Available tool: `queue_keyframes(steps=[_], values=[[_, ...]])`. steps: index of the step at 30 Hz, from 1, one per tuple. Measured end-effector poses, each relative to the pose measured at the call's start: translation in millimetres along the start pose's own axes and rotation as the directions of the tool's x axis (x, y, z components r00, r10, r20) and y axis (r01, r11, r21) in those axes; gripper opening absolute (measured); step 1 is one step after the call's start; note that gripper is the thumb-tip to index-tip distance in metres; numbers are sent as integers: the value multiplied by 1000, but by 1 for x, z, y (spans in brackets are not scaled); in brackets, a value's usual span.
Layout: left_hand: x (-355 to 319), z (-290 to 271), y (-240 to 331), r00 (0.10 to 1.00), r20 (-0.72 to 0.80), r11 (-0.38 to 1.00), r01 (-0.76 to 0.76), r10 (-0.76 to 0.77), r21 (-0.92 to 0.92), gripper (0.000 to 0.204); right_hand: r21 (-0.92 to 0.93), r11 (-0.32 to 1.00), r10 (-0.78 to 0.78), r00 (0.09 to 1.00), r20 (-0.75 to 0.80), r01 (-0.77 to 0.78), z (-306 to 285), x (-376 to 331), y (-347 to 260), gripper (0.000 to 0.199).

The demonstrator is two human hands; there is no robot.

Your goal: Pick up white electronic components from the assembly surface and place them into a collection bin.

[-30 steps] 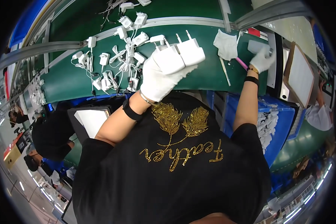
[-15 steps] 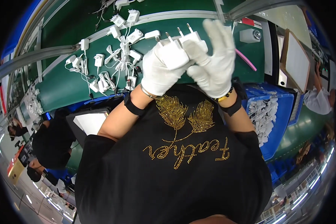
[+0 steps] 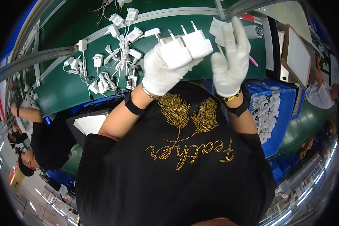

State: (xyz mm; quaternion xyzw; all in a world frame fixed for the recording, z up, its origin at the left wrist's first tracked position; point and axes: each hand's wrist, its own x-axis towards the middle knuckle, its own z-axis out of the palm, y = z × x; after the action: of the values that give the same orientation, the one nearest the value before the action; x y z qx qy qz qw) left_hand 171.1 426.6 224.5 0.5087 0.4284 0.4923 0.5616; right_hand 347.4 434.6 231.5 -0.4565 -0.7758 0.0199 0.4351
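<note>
My left hand (image 3: 158, 71), in a white glove, is closed around two white plug-in chargers (image 3: 184, 49) held side by side, with their metal pins pointing away from me. My right hand (image 3: 231, 62), also gloved, is off to their right with fingers stretched out and thumb apart. A crumpled white piece, perhaps a cloth (image 3: 217, 30), shows behind the right fingertips; I cannot tell whether they touch it. Left of my hands, several white chargers with bundled cables (image 3: 123, 56) lie on the green table (image 3: 60, 84).
A metal rail (image 3: 158, 17) crosses the table's far part. A silvery cylinder (image 3: 253, 32) and a pink strip (image 3: 253, 61) lie beyond my right hand. Blue bins (image 3: 282, 124) with white pieces stand at the right. Other people (image 3: 49, 143) are at both sides.
My right hand has moved away from the chargers, to the right. The left hand keeps hold of both chargers. At the left, another person has raised an arm.
</note>
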Motion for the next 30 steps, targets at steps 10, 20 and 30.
queue_keyframes(steps=[10,20,30], values=[[-1,-8,-22,983,34,974,-185,182,129,32,-3,973,-227,951,211,233,2,20,-34,40],[-7,-10,-23,987,13,946,-160,163,281,36,39,989,-145,970,197,140,4,10,-19,39],[-1,0,-9,999,25,998,43,-42,-48,35,20,988,-151,941,302,151,1,17,-37,53]])
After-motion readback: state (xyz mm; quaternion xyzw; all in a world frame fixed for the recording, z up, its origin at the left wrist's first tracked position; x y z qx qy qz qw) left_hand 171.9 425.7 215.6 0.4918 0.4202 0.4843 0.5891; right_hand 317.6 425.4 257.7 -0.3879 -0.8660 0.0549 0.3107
